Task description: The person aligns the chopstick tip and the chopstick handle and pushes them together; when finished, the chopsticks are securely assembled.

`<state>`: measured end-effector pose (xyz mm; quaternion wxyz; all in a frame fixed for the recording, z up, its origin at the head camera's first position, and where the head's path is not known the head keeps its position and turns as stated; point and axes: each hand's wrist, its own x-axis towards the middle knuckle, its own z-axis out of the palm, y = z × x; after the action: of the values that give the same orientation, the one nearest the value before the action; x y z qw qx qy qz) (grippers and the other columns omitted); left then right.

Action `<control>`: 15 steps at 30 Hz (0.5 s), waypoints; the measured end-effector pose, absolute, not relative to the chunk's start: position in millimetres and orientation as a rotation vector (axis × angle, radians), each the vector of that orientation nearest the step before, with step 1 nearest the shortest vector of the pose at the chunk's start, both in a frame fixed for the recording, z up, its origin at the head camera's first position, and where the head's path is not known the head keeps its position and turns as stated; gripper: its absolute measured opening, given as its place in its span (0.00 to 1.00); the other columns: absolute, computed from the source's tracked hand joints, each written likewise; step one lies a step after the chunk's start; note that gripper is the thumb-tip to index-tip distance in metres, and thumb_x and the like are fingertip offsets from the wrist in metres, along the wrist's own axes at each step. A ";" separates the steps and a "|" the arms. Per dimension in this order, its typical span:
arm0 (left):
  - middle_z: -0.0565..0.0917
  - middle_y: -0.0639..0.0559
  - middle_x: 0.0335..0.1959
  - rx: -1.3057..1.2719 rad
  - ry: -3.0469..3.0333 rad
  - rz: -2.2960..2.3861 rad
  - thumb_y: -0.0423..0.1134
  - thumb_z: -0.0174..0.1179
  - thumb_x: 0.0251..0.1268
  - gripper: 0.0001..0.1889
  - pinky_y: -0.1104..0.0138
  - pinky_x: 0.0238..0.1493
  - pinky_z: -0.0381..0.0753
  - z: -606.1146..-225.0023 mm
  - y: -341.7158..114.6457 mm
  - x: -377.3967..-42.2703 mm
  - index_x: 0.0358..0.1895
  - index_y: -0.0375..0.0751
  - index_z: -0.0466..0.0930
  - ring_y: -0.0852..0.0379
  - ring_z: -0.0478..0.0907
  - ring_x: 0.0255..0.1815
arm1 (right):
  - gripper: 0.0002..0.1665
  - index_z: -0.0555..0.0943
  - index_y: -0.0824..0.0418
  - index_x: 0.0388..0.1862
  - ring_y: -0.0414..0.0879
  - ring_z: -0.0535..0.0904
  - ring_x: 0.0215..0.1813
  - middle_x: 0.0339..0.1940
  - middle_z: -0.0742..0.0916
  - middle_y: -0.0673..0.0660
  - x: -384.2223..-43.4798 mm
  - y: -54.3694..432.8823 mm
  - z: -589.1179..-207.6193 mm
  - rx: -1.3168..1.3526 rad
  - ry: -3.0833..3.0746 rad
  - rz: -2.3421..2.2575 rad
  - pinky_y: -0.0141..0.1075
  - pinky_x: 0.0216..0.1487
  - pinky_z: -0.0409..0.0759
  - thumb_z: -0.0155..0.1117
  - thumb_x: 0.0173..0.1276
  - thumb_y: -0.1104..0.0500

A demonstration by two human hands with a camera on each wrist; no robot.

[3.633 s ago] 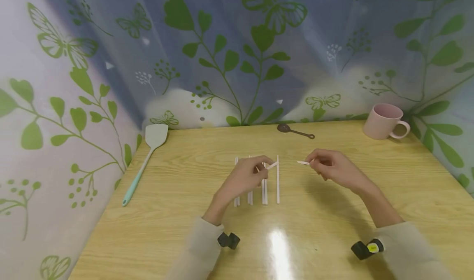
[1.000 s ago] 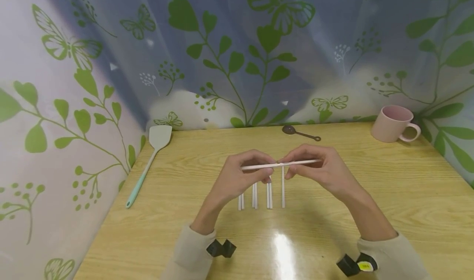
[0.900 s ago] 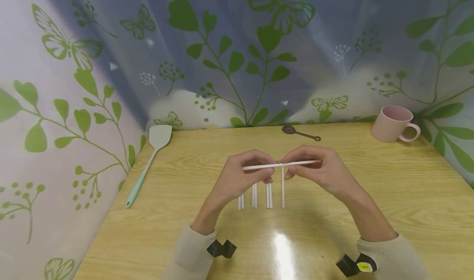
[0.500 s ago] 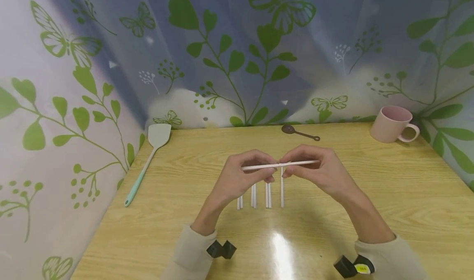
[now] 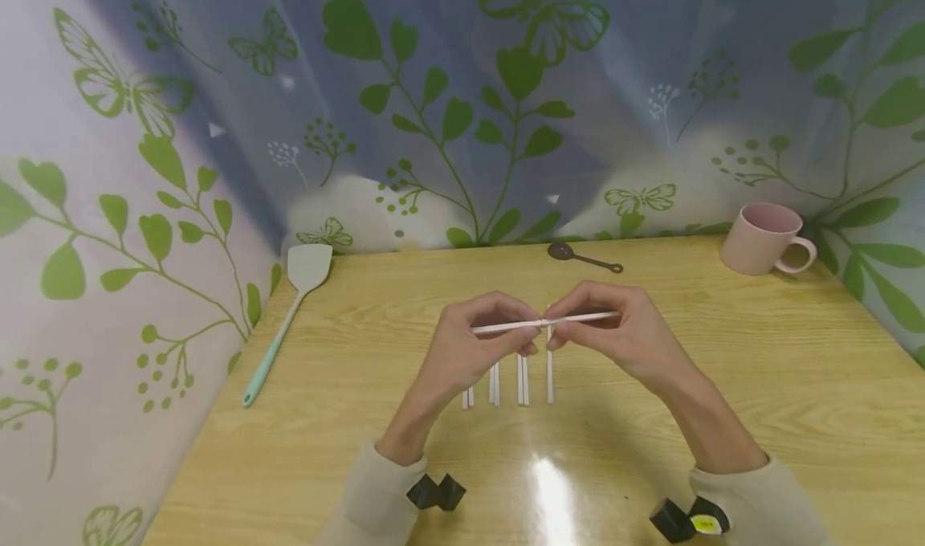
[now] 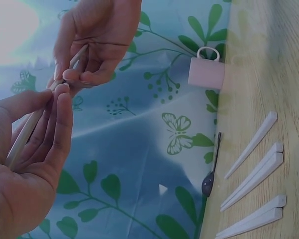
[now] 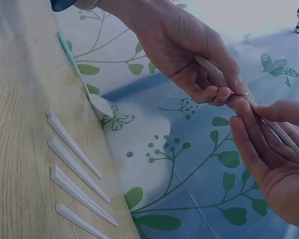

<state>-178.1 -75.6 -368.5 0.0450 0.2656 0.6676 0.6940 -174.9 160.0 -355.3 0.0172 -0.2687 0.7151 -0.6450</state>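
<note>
My left hand [image 5: 462, 349] pinches one white chopstick piece [image 5: 502, 327] between thumb and fingers. Its inner end meets a second white piece [image 5: 596, 316], which my right hand [image 5: 632, 329] pinches, so the two form one nearly level line above the table. In the left wrist view the fingertips of both hands come together at the joint [image 6: 56, 84]. Beneath the hands lie three pairs of white chopsticks [image 5: 523, 381] and, to their right, a single chopstick [image 5: 550, 377]; the hands partly hide them in the head view.
A dark spoon [image 5: 587, 258] lies near the back edge of the wooden table [image 5: 361, 466]. At the back right stands a pink mug [image 5: 759, 241]. On the left lies a spatula [image 5: 289, 313] with a mint handle. A leaf-patterned curtain [image 5: 419, 72] hangs behind the table.
Some seconds ago the hands were apart, each with its own chopstick piece. They have since come together, joining the pieces end to end. Over the last second the hands have hardly moved.
</note>
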 end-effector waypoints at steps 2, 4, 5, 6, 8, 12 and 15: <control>0.88 0.42 0.44 0.815 2.034 2.132 0.33 0.69 0.70 0.07 0.52 0.48 0.89 -368.7 -74.7 -177.2 0.48 0.38 0.87 0.48 0.90 0.36 | 0.06 0.86 0.67 0.46 0.56 0.89 0.38 0.41 0.89 0.64 -174.6 159.6 -354.3 -0.834 2.230 -1.999 0.45 0.50 0.89 0.68 0.73 0.67; 0.88 0.42 0.44 0.822 2.027 2.145 0.33 0.69 0.70 0.07 0.51 0.48 0.90 -369.0 -73.3 -176.5 0.47 0.37 0.87 0.49 0.89 0.35 | 0.05 0.86 0.68 0.46 0.56 0.89 0.38 0.41 0.89 0.61 -174.1 159.6 -353.2 -0.831 2.239 -1.997 0.45 0.50 0.89 0.68 0.73 0.68; 0.88 0.42 0.43 0.825 2.023 2.150 0.33 0.69 0.70 0.07 0.51 0.48 0.90 -369.2 -72.6 -175.9 0.47 0.36 0.86 0.49 0.89 0.35 | 0.05 0.86 0.68 0.45 0.56 0.90 0.38 0.41 0.89 0.61 -173.9 159.9 -352.8 -0.831 2.244 -1.996 0.44 0.50 0.89 0.68 0.73 0.68; 0.88 0.42 0.43 0.829 2.019 2.155 0.32 0.69 0.70 0.07 0.51 0.47 0.90 -369.4 -71.8 -175.4 0.47 0.36 0.86 0.50 0.89 0.34 | 0.05 0.86 0.68 0.45 0.55 0.90 0.38 0.41 0.89 0.60 -173.6 160.1 -352.6 -0.831 2.249 -1.993 0.44 0.50 0.89 0.68 0.73 0.68; 0.88 0.42 0.42 0.831 2.017 2.161 0.32 0.69 0.70 0.07 0.51 0.47 0.90 -370.0 -70.5 -174.0 0.47 0.35 0.86 0.51 0.89 0.34 | 0.05 0.86 0.68 0.44 0.55 0.90 0.38 0.41 0.90 0.59 -172.9 160.4 -352.2 -0.829 2.257 -1.990 0.44 0.49 0.89 0.68 0.72 0.69; 0.88 0.43 0.41 0.831 2.028 2.172 0.31 0.69 0.69 0.06 0.51 0.46 0.90 -370.3 -69.5 -172.2 0.46 0.36 0.86 0.51 0.89 0.33 | 0.04 0.86 0.68 0.44 0.54 0.89 0.38 0.41 0.90 0.59 -172.2 160.0 -352.5 -0.840 2.254 -1.991 0.44 0.49 0.89 0.68 0.72 0.69; 0.88 0.42 0.40 0.847 2.022 2.192 0.30 0.69 0.69 0.06 0.52 0.45 0.90 -369.7 -67.7 -172.8 0.45 0.34 0.86 0.52 0.89 0.33 | 0.04 0.86 0.68 0.43 0.54 0.89 0.37 0.42 0.89 0.60 -172.1 160.0 -352.8 -0.855 2.252 -2.000 0.44 0.48 0.89 0.67 0.72 0.70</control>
<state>-172.8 -67.7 -369.7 0.0208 0.2732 0.6522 0.7068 -172.1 160.0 -352.8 0.0053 -0.2731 0.7193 -0.6388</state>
